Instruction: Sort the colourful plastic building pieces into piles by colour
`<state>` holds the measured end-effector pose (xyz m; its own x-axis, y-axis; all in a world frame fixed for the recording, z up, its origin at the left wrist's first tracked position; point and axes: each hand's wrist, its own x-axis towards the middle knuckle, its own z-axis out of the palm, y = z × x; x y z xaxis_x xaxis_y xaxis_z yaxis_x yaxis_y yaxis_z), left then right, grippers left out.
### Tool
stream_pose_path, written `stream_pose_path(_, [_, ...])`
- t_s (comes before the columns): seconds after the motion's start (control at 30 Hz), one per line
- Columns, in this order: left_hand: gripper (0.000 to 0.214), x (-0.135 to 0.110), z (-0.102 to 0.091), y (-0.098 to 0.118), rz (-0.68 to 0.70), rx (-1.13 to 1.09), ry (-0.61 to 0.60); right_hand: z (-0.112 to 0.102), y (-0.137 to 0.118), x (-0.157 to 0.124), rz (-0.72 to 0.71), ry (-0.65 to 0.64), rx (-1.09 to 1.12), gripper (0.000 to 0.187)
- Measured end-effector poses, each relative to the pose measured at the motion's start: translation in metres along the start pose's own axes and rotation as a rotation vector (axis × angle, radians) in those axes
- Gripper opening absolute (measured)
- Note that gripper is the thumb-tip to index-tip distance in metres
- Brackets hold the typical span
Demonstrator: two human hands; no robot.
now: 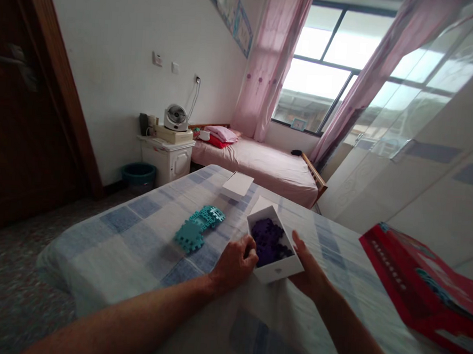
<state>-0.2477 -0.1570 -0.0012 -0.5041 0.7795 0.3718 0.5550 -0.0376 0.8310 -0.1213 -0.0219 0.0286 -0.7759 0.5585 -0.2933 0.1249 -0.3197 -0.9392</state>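
Note:
A white open box (278,273) is tilted toward me above the bed, with dark purple interlocking pieces (268,240) inside it. My left hand (237,260) has its fingers curled at the box's left wall, gripping the edge. Along the right wall lies my right hand (309,267), thumb pointing up and the other fingers hidden beneath the box. Left of the box, teal interlocking pieces (193,236) with notched edges lie on the checked sheet, several of them joined or overlapping.
A white box lid (238,185) rests near the far edge of the bed's checked sheet (136,245). To the right stands a large red box (425,295). Beyond are a second bed (257,162), a white cabinet (167,159) with a fan (176,117), and a teal bin (138,173).

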Motion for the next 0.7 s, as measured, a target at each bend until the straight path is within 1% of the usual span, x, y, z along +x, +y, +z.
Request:
stream_pose_path(0.07, [0.013,0.000,-0.001,0.000,0.014,-0.009,-0.007,0.011,0.000,-0.013,0.016,-0.068,0.079,0.054])
stream_pose_path(0.13, [0.013,-0.001,-0.001,-0.001,0.025,0.004,-0.010,0.019,-0.001,-0.018,0.035,-0.109,0.157,0.050])
stream_pose_path(0.23, [0.016,-0.002,-0.002,0.001,0.017,0.094,0.029,0.027,-0.006,-0.017,0.041,-0.089,0.187,0.044])
stream_pose_path(0.27, [0.018,-0.001,-0.004,0.002,0.029,0.141,0.068,0.029,-0.009,-0.016,0.033,-0.083,0.198,0.042])
stream_pose_path(0.33, [0.025,0.005,-0.013,0.004,0.092,0.243,0.191,0.036,-0.016,-0.013,0.020,-0.086,0.226,0.036])
stream_pose_path(0.4, [0.030,0.015,-0.028,0.003,0.154,0.347,0.329,0.046,-0.023,-0.009,0.025,-0.091,0.234,0.031])
stream_pose_path(0.43, [0.031,0.020,-0.037,0.002,0.163,0.404,0.386,0.051,-0.026,-0.006,0.044,-0.096,0.224,0.029])
stream_pose_path(0.5, [0.031,0.029,-0.056,-0.002,0.129,0.534,0.455,0.063,-0.031,0.001,0.092,-0.106,0.188,0.029])
stream_pose_path(0.57, [0.031,0.035,-0.073,-0.007,0.068,0.647,0.477,0.075,-0.033,0.009,0.134,-0.105,0.122,0.031])
stream_pose_path(0.63, [0.033,0.037,-0.083,-0.013,-0.005,0.723,0.472,0.085,-0.032,0.018,0.132,-0.093,0.020,0.033])
stream_pose_path(0.7, [0.034,0.037,-0.087,-0.018,-0.083,0.768,0.434,0.094,-0.029,0.025,0.095,-0.084,-0.085,0.034])
